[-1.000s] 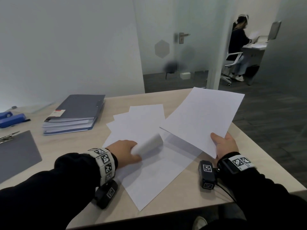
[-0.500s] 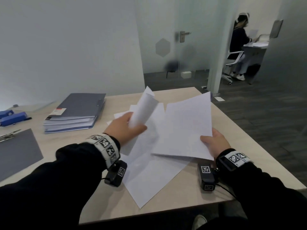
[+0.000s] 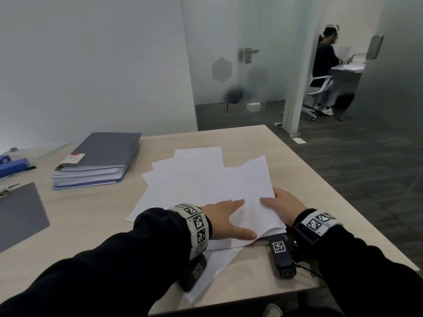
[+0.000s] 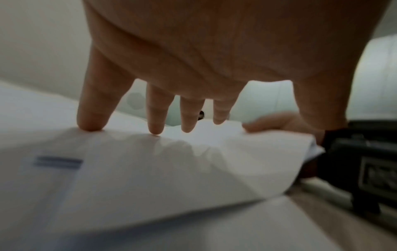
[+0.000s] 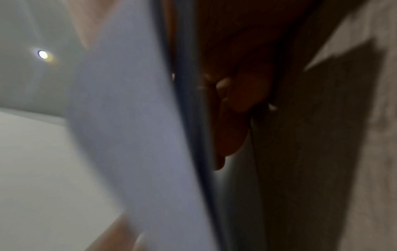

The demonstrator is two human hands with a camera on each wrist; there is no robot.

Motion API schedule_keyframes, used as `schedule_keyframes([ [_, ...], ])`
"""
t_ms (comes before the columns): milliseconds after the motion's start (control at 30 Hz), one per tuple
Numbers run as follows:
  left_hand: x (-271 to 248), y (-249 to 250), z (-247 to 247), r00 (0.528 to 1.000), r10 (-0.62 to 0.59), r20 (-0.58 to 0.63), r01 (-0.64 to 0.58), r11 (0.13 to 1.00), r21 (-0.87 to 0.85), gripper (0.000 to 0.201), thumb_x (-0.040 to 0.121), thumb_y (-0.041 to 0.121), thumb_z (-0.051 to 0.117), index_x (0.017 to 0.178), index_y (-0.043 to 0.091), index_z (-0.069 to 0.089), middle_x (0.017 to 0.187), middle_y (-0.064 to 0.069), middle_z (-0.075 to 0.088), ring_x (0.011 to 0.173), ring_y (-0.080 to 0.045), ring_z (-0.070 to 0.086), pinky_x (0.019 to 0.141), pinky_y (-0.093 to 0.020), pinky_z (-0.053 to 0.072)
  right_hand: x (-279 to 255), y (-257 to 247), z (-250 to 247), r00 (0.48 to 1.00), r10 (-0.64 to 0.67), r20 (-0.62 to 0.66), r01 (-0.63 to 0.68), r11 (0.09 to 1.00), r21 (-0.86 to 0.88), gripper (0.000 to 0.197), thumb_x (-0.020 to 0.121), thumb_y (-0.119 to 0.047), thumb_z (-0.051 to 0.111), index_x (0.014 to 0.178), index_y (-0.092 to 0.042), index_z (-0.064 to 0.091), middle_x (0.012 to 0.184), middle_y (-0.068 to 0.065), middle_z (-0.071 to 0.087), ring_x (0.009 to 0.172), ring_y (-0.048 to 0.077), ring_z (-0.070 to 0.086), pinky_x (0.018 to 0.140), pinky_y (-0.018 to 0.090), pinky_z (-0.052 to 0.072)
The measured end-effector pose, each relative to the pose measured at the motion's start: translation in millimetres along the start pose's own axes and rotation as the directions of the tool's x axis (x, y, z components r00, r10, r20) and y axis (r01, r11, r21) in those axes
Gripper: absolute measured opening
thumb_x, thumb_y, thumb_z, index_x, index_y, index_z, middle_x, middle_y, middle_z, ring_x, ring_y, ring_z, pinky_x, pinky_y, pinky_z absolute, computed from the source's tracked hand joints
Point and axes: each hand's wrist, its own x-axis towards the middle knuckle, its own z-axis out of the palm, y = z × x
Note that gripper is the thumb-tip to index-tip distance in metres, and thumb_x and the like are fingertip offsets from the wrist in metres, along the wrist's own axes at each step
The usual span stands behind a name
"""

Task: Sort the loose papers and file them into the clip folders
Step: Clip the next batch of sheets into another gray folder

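**Loose papers: gathering under way, none visibly filed**

Item 1, loose papers (image 3: 206,186): white sheets fanned out and overlapping on the near-centre of the table (image 3: 297,170). Some far corners splay at different angles; one near corner juts toward the table's near edge. Not yet squared into a stack.

Item 2, held sheets (image 3: 258,202): a small bundle on the right of the spread, its near edge lifted off the sheets below.

Item 3, right hand (image 3: 282,205): grips the bundle's near-right edge, thumb on top, fingers (image 5: 231,129) curled beneath.

Item 4, left hand (image 3: 225,221): flat, fingers spread and straight, fingertips (image 4: 90,124) pressing down on the paper beside the bundle. Holds nothing.

Item 5, clip folders (image 3: 100,156): grey-blue stack, far left, closed, well apart from the papers. A red-and-white label sits on the top cover.

Item 6, grey folder (image 3: 20,213): lies flat at the left edge, metal clip at its far end.

Status, as judged: early. Collecting and aligning appear in progress; sorting, opening a folder and clipping remain.

Not determinable: any print on the sheets, beyond one blurred mark in the left wrist view; the sheet count; whether the closed folders already hold some of these papers. The right wrist view is dark and blurred. The flat folder is cut off by the frame edge. A blue item (image 3: 12,167) at far left cannot be identified.
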Motion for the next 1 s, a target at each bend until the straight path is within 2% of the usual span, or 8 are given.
schedule_keyframes([
  [67,-4,-7,-6,0.997,-0.031,-0.075,0.018,0.988,-0.156,0.089,0.082,0.068,0.061,0.155,0.039,0.018,0.16,0.008,0.026,0.145,-0.016,0.031,0.115,-0.032,0.024,4,4,0,1.0,0.014,0.012,-0.014,1.0,-0.012,0.039,0.061,-0.018,0.062,0.099,-0.013,0.068,0.103,0.013,0.074,0.094,0.031,0.07,0.091,0.049,0.052],
  [167,-13,-33,-14,0.975,-0.138,-0.174,0.094,0.966,-0.241,0.079,0.083,0.06,0.065,0.15,0.037,0.031,0.157,0.008,0.033,0.141,-0.015,0.037,0.112,-0.03,0.028,6,9,-3,0.999,0.011,-0.046,-0.01,1.0,0.027,0.038,0.061,-0.011,0.063,0.098,-0.013,0.07,0.096,0.009,0.076,0.092,0.033,0.071,0.091,0.05,0.053],
  [333,-35,-90,-18,0.943,-0.327,-0.069,0.332,0.94,0.083,0.112,0.067,0.079,0.066,0.155,0.038,0.011,0.165,0.002,0.007,0.151,-0.028,0.013,0.122,-0.045,0.015,3,13,-8,0.977,0.02,-0.212,0.024,0.978,0.206,0.028,0.087,0.009,0.054,0.094,-0.015,0.067,0.087,0.005,0.072,0.076,0.024,0.067,0.069,0.032,0.053],
  [500,-63,-103,-16,0.921,-0.384,0.065,0.352,0.891,0.286,0.123,0.061,0.081,0.068,0.154,0.044,-0.003,0.166,0.005,-0.005,0.151,-0.034,0.007,0.12,-0.054,0.014,4,21,-11,0.953,0.07,-0.295,0.05,0.922,0.384,0.029,0.088,0.005,0.054,0.106,-0.013,0.068,0.101,0.013,0.073,0.09,0.034,0.069,0.087,0.049,0.054],
  [633,-65,-98,-18,0.925,-0.373,0.068,0.333,0.885,0.325,0.122,0.058,0.084,0.065,0.153,0.044,-0.001,0.166,0.005,-0.001,0.149,-0.031,0.018,0.119,-0.051,0.021,1,21,-11,0.949,0.06,-0.31,0.069,0.919,0.388,0.026,0.086,0.0,0.057,0.097,-0.018,0.07,0.101,0.012,0.074,0.094,0.037,0.07,0.092,0.057,0.052],
  [767,-61,-93,-10,0.931,-0.359,0.057,0.322,0.888,0.329,0.115,0.058,0.093,0.051,0.152,0.048,0.001,0.166,0.007,0.0,0.149,-0.033,0.016,0.118,-0.054,0.02,-8,12,-8,0.953,0.049,-0.299,0.092,0.893,0.441,0.027,0.092,0.004,0.051,0.105,-0.014,0.067,0.094,0.009,0.073,0.079,0.028,0.071,0.073,0.039,0.059],
  [867,-58,-89,-13,0.94,-0.341,0.008,0.33,0.915,0.233,0.097,0.072,0.089,0.044,0.153,0.043,0.018,0.164,0.005,0.014,0.147,-0.029,0.023,0.118,-0.047,0.022,-18,4,-6,0.967,0.007,-0.255,0.114,0.882,0.457,0.026,0.094,0.003,0.051,0.105,-0.015,0.066,0.087,0.006,0.076,0.072,0.022,0.073,0.059,0.031,0.059],
  [1000,-49,-88,-35,0.911,-0.311,-0.272,0.242,0.935,-0.258,0.076,0.088,0.07,0.049,0.15,0.029,0.035,0.155,0.005,0.039,0.14,-0.018,0.039,0.115,-0.032,0.028,-30,-7,0,0.978,-0.062,-0.199,0.138,0.907,0.397,0.024,0.095,0.001,0.052,0.105,-0.016,0.066,0.09,0.008,0.076,0.076,0.026,0.073,0.064,0.036,0.06],
])
